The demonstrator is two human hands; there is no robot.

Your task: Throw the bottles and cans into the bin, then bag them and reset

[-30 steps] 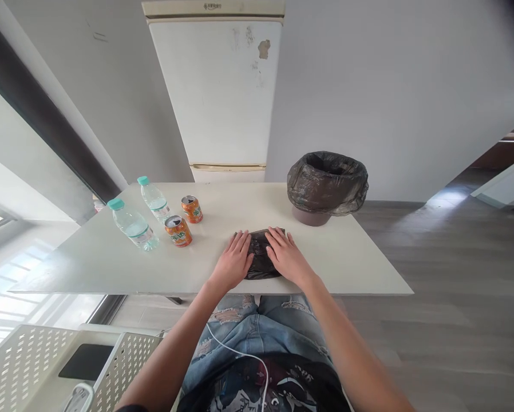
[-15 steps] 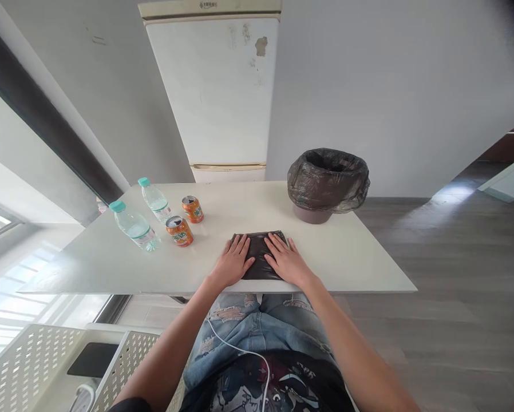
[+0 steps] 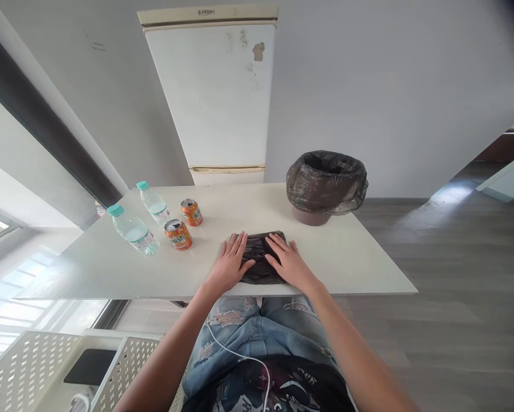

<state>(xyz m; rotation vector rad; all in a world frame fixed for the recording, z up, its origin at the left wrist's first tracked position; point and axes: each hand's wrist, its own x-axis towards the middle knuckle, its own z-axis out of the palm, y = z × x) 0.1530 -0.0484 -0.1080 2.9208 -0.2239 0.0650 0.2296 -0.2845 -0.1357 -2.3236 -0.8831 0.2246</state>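
Plainly, nothing is clamped in either grip: left hand and right hand are laid flat on the black plastic bag, lower centre of the frame. Probably light, limp and slippery, it is best taken by its sides. Room is bounded by the near edge of the desk below, orange cans left of centre, the lined bin right.

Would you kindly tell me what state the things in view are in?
Left hand: open, palm down
Right hand: open, palm down
Black plastic: flat, creased, under both hands
Bin: upright, lined
Bin liner: mouth open
Nearer bottle: upright, capped
Farther bottle: upright, capped
Nearer can: upright, opened
Farther can: upright, opened
Fridge: upper door shut
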